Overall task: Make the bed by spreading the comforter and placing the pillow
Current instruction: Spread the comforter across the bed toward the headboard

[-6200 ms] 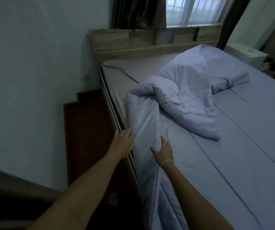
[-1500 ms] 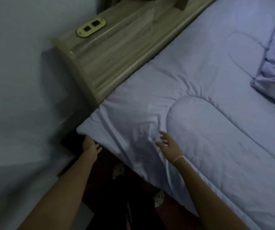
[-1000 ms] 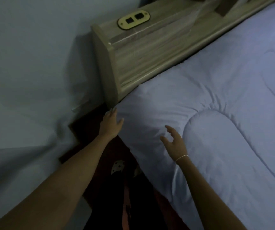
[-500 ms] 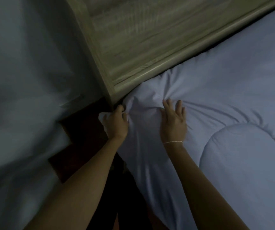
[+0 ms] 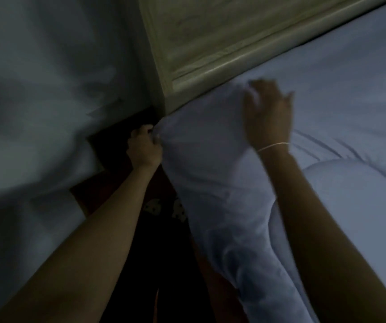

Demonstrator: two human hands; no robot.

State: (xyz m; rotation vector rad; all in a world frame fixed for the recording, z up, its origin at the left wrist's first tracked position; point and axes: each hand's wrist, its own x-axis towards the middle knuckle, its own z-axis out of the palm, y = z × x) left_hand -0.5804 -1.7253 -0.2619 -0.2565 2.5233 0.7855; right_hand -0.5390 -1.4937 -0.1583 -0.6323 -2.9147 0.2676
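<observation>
The pale lilac comforter [image 5: 315,127] lies spread over the bed and hangs down its near side. My left hand [image 5: 143,149] is closed on the comforter's top corner, right at the foot of the headboard's end. My right hand [image 5: 267,113] rests flat on top of the comforter near the headboard, fingers spread, blurred by motion; a thin bracelet circles its wrist. No pillow is in view.
The wooden headboard [image 5: 210,43] runs diagonally across the top. A pale wall [image 5: 36,89] fills the left. A narrow strip of dark red-brown floor [image 5: 122,187] lies between wall and bed, with my spotted slippers [image 5: 164,207] below.
My right hand has slid along the comforter's top edge to the right, away from the corner. My left hand keeps its grip on the corner, now pulled tight against the headboard's end.
</observation>
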